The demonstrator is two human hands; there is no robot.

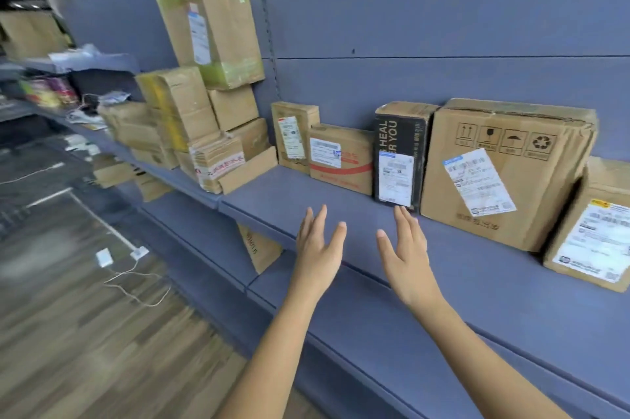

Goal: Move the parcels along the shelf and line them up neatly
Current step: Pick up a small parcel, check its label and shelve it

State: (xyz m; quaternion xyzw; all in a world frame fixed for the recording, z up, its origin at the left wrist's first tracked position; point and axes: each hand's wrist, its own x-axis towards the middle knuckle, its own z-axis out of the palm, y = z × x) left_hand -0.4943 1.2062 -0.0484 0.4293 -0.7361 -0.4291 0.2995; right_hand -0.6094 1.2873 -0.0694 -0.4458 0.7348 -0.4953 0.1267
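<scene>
While your left hand [318, 248] and right hand [405, 255] hover with fingers straight and empty, the tall black cardboard parcel [399, 156] stands just beyond your right fingertips [402, 212]. Bracket its sides, slide it low and keep the label facing out!

A blue-grey metal shelf [477, 268] runs under and past the left hand [318, 248] and the right hand [405, 258], with a lower tier [375, 333] down by the wrists. Beyond the fingertips rises a back panel [443, 9] of the same blue-grey, crossed by a horizontal seam. A slotted upright [268, 26] stands above and left of the left hand. Far left of that hand lies a wood-plank floor [85, 350] with a thin white cable [136, 279] across it. The light is soft and even.
</scene>
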